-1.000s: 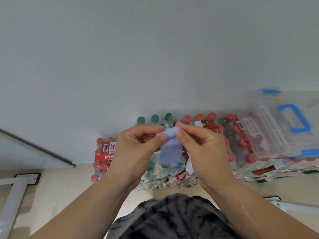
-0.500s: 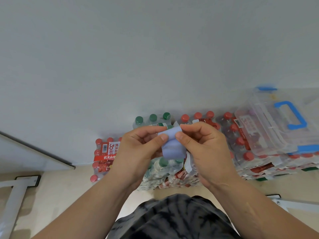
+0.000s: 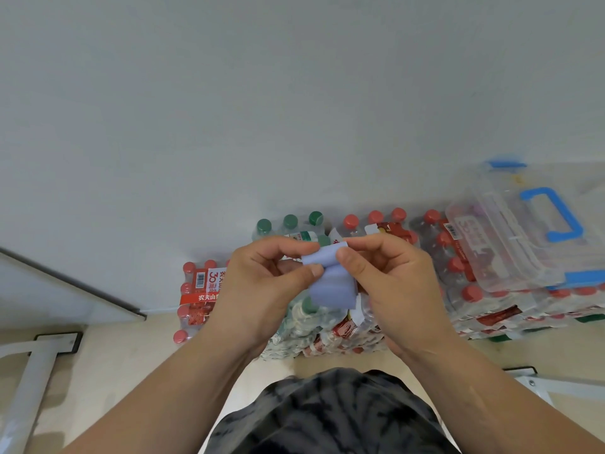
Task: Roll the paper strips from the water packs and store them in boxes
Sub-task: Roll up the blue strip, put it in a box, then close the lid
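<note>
My left hand [image 3: 262,285] and right hand [image 3: 394,285] each hold a pinching grip on the blue paper strip's [image 3: 331,283] curled top, above the water packs [image 3: 340,332]. A clear box [image 3: 510,244] lies on the packs at right; beige floor [image 3: 131,348], grey wall [image 3: 294,109] beyond.

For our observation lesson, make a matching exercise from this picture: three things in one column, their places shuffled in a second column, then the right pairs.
Things
1. paper strip
2. clear box
3. green-capped bottles

Places
A. on top of the red-capped water packs, at the right
B. just beyond the left hand
C. pinched between the left hand and the right hand

Pairs: 1-C; 2-A; 3-B
</note>
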Motion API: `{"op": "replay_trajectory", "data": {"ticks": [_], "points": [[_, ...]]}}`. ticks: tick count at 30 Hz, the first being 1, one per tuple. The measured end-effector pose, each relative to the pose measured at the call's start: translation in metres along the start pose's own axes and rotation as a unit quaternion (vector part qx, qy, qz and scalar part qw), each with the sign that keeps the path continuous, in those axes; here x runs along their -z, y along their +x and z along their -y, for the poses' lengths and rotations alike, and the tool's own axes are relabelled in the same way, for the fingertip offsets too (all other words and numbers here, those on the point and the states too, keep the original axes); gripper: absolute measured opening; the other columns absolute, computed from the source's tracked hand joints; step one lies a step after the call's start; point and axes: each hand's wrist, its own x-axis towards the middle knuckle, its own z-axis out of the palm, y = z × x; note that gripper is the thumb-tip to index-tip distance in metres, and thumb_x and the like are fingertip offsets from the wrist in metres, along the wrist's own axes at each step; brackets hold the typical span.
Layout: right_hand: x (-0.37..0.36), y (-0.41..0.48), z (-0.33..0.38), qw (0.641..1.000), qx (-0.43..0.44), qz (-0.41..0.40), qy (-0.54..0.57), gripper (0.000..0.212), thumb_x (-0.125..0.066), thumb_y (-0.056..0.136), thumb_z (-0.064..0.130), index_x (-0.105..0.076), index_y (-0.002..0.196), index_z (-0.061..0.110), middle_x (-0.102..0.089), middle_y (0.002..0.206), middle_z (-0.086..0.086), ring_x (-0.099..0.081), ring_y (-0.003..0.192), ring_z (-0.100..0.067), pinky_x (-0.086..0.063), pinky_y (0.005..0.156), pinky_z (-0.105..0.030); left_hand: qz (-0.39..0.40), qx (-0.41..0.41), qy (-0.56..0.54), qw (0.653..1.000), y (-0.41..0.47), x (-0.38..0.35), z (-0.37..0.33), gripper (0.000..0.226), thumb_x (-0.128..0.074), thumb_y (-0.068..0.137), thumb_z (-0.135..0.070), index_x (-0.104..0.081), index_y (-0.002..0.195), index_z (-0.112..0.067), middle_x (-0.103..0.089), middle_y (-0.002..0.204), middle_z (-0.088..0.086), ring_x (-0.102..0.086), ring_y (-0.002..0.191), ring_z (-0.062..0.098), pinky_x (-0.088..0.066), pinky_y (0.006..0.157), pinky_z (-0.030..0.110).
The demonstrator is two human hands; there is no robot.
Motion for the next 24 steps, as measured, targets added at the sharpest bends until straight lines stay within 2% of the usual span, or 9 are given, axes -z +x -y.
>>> {"op": "replay_trajectory", "data": {"ticks": [2, 5, 8, 10, 13, 15, 18, 20, 24], "points": [[0.001, 0.000, 0.001, 1.000, 0.002, -0.009, -0.002, 0.024, -0.075, 0.073, 0.034, -0.077, 0.091, 0.020, -0.078, 0.089, 0.003, -0.073, 0.079, -0.011, -0.060, 0.068, -0.026, 0.007, 0.006, -0.012, 1.000, -0.001, -0.001, -0.001, 0.035, -0.074, 0.078, 0.011, -0.079, 0.078, -0.023, -0.068, 0.065, 0.006, -0.065, 0.064, 0.013, -0.058, 0.068, 0.026], [0.002, -0.002, 0.000, 1.000, 0.010, -0.020, 0.013, 0.018, -0.076, 0.072, 0.031, -0.079, 0.089, 0.027, -0.078, 0.094, 0.008, -0.074, 0.082, -0.008, -0.058, 0.068, -0.022, 0.012, 0.012, -0.046, 0.999, 0.000, -0.002, -0.002, 0.030, -0.074, 0.078, 0.008, -0.078, 0.084, -0.021, -0.073, 0.087, 0.013, -0.069, 0.078, 0.027, -0.060, 0.069, 0.031], [0.003, -0.002, 0.000, 0.999, 0.030, -0.018, 0.003, 0.019, -0.078, 0.080, 0.019, -0.078, 0.092, 0.033, -0.078, 0.094, 0.018, -0.074, 0.089, -0.004, -0.057, 0.074, -0.018, 0.006, 0.042, -0.071, 0.997, 0.000, -0.005, -0.001, 0.015, -0.075, 0.079, -0.010, -0.075, 0.093, -0.017, -0.071, 0.091, 0.019, -0.069, 0.085, 0.041, -0.061, 0.076, 0.051], [0.004, -0.002, 0.001, 0.999, 0.037, -0.011, -0.007, 0.024, -0.076, 0.084, 0.011, -0.077, 0.094, 0.032, -0.078, 0.096, 0.020, -0.074, 0.091, -0.003, -0.056, 0.076, -0.017, 0.009, 0.055, -0.063, 0.997, 0.001, -0.007, 0.000, 0.011, -0.072, 0.084, -0.009, -0.076, 0.092, -0.016, -0.073, 0.094, 0.022, -0.068, 0.092, 0.047, -0.058, 0.082, 0.058], [0.004, -0.001, 0.000, 1.000, 0.022, -0.004, 0.018, 0.025, -0.075, 0.085, 0.008, -0.078, 0.097, 0.030, -0.078, 0.096, 0.013, -0.074, 0.087, -0.006, -0.057, 0.071, -0.020, 0.004, 0.052, -0.058, 0.997, 0.002, -0.010, 0.000, 0.014, -0.071, 0.085, -0.001, -0.077, 0.089, -0.014, -0.074, 0.091, 0.018, -0.070, 0.086, 0.037, -0.059, 0.079, 0.050], [0.006, 0.001, 0.000, 1.000, 0.006, 0.014, 0.024, 0.033, -0.075, 0.085, 0.002, -0.074, 0.106, 0.028, -0.078, 0.091, 0.007, -0.074, 0.083, -0.009, -0.058, 0.070, -0.023, -0.006, 0.052, -0.067, 0.996, 0.003, -0.010, 0.000, 0.016, -0.072, 0.083, 0.002, -0.076, 0.085, -0.014, -0.073, 0.093, 0.020, -0.068, 0.085, 0.034, -0.060, 0.077, 0.046], [0.011, 0.005, 0.000, 0.999, -0.010, 0.042, 0.009, 0.046, -0.076, 0.083, -0.003, -0.068, 0.120, 0.023, -0.076, 0.080, 0.003, -0.073, 0.077, -0.010, -0.059, 0.073, -0.028, -0.013, 0.077, -0.104, 0.992, 0.003, -0.012, 0.001, 0.015, -0.073, 0.082, 0.001, -0.077, 0.084, -0.013, -0.066, 0.101, 0.033, -0.066, 0.087, 0.036, -0.057, 0.083, 0.054], [0.014, 0.008, 0.002, 0.999, -0.016, 0.048, 0.008, 0.044, -0.076, 0.083, -0.005, -0.068, 0.118, 0.020, -0.075, 0.075, 0.004, -0.072, 0.075, -0.009, -0.057, 0.070, -0.026, -0.012, 0.087, -0.116, 0.989, 0.003, -0.012, 0.001, 0.013, -0.074, 0.080, 0.000, -0.077, 0.086, -0.011, -0.065, 0.106, 0.035, -0.066, 0.088, 0.037, -0.054, 0.087, 0.059], [0.017, 0.011, 0.007, 0.998, -0.018, 0.054, 0.016, 0.038, -0.072, 0.084, -0.010, -0.071, 0.108, 0.020, -0.073, 0.072, 0.004, -0.070, 0.072, -0.009, -0.057, 0.068, -0.026, -0.012, 0.106, -0.138, 0.985, 0.005, -0.012, 0.001, 0.012, -0.067, 0.084, 0.003, -0.072, 0.093, -0.004, -0.074, 0.098, 0.024, -0.071, 0.084, 0.034, -0.061, 0.077, 0.045]]}}
